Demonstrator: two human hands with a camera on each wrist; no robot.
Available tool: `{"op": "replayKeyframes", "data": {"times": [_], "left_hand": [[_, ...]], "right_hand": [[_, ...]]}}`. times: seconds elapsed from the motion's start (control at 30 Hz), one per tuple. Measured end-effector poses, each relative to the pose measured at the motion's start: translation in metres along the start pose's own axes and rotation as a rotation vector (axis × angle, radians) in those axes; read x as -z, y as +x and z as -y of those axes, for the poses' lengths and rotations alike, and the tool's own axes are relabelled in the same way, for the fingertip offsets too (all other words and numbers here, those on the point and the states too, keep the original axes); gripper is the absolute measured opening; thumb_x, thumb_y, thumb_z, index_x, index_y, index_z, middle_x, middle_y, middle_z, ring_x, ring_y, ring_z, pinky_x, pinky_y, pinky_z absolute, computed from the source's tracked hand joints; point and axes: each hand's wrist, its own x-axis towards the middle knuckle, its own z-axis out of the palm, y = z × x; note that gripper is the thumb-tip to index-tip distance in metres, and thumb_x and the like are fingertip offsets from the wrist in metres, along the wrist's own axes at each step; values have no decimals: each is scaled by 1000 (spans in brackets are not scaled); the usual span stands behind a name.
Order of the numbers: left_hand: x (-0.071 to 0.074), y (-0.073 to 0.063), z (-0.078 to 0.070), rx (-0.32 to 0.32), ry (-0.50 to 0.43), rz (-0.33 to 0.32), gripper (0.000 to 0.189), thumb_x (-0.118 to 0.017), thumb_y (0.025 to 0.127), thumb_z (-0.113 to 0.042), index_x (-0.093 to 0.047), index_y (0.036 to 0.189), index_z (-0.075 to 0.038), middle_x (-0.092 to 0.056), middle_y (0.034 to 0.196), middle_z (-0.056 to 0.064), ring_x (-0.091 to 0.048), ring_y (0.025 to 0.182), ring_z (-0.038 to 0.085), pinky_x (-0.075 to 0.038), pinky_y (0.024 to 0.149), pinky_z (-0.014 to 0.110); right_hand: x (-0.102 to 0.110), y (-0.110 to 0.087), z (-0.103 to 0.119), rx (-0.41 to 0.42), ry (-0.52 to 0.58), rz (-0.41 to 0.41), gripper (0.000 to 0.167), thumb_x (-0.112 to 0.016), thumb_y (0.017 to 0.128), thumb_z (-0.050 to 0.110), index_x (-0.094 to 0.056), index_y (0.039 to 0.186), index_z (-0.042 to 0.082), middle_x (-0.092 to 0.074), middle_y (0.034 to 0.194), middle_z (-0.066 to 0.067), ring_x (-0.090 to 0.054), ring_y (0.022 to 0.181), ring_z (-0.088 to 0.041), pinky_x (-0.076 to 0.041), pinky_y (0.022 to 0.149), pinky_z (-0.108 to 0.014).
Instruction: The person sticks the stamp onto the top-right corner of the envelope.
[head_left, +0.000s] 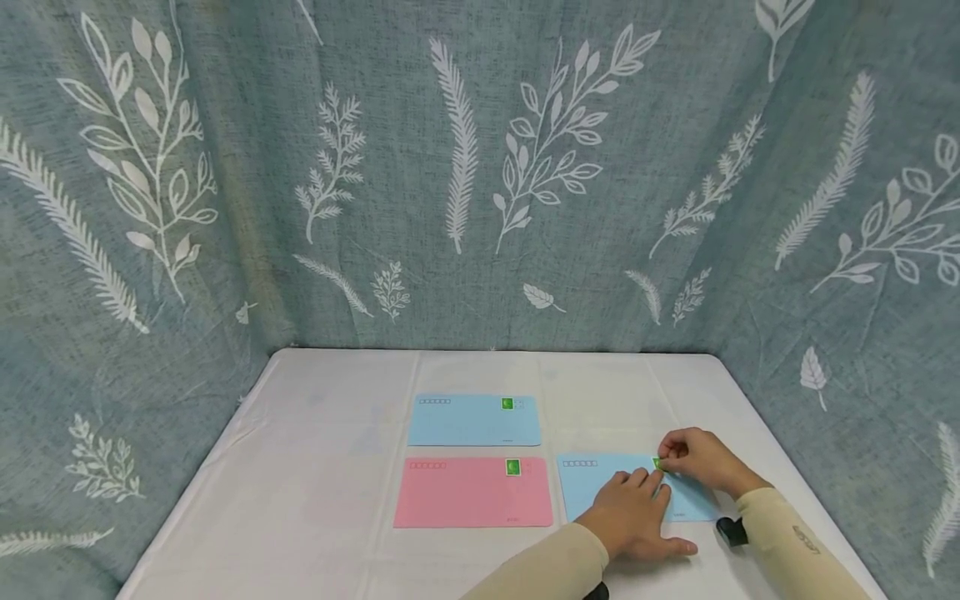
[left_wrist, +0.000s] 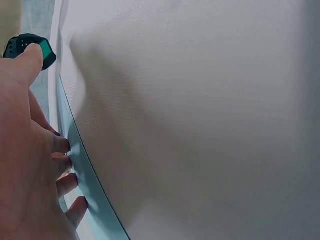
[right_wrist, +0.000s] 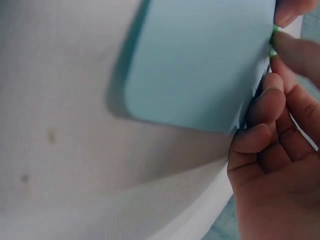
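Observation:
A light blue envelope [head_left: 600, 477] lies at the right of the table, with a green stamp [head_left: 657, 463] at its upper right. My right hand [head_left: 705, 460] pinches this stamp between thumb and index finger against the paper. In the right wrist view, its other fingers curl by the envelope [right_wrist: 200, 60] edge, and a sliver of green stamp [right_wrist: 273, 42] shows at the fingertips. My left hand [head_left: 630, 512] rests on the same envelope, fingers spread and fingertips just below the stamp. The left wrist view has those fingers lying on the blue paper [left_wrist: 95, 185].
Left of the hands lies a pink envelope [head_left: 468, 496] bearing a green stamp [head_left: 513, 467]. Behind it is another blue envelope [head_left: 465, 425], also with a green stamp [head_left: 507, 403]. A white cloth covers the table [head_left: 300, 467]; a leaf-patterned curtain [head_left: 480, 167] surrounds it.

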Motion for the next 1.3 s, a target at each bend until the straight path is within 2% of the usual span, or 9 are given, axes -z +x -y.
{"op": "replayKeyframes", "data": {"times": [0.17,0.5,0.8,1.3], "left_hand": [[-1,0,0,2,19,4,89,-25,99,-89,-36,170,-36,-23,173,-22,-26,155,-1,-32,119,28],[-2,-2,-4,10,67,30,92,-23,97,-92,-32,171,-37,-21,174,-21,-22,156,-3,-29,120,25],[1,-5,-3,10,55,22,93,-26,97,-91,-33,171,-36,-21,174,-20,-23,155,-2,-29,120,25],[4,-2,-2,15,29,44,92,-27,97,-91,-31,171,-37,-19,175,-22,-20,156,-3,-28,121,25]], "right_hand": [[-1,-1,1,-10,-9,-10,6,-76,94,3,-72,91,7,-62,82,3,-57,79,-18,-48,73,-33],[-3,-4,4,-22,-10,-19,8,-76,96,3,-73,90,8,-62,81,2,-56,78,-18,-48,73,-34],[-3,-1,3,-21,-33,-18,8,-75,97,4,-72,91,9,-62,81,3,-56,79,-17,-48,73,-34],[-3,-2,0,-3,-13,-19,10,-75,97,2,-70,90,8,-60,80,1,-55,76,-17,-47,71,-31]]}}
